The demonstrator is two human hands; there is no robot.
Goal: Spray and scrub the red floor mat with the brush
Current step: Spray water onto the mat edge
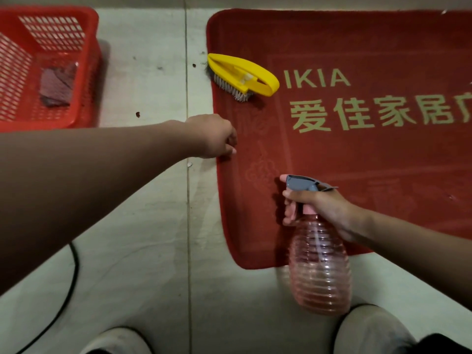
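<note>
Red plastic basket (pixel 84 47) far left holds a dark cloth (pixel 57 85). Left hand (pixel 214 136) pinches the left edge of the red floor mat (pixel 357 162), printed "IKIA" above Chinese characters; yellow scrub brush (pixel 242 76) lies on the mat's far-left corner. Right hand (pixel 319 203) grips a pink spray bottle (pixel 319 264) at its near edge.

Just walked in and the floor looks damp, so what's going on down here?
A person is cleaning a red floor mat. The right hand holds a clear pink ribbed spray bottle over the mat's near edge. The left hand pinches the mat's left edge. A yellow-handled scrub brush lies untouched on the mat.
</note>
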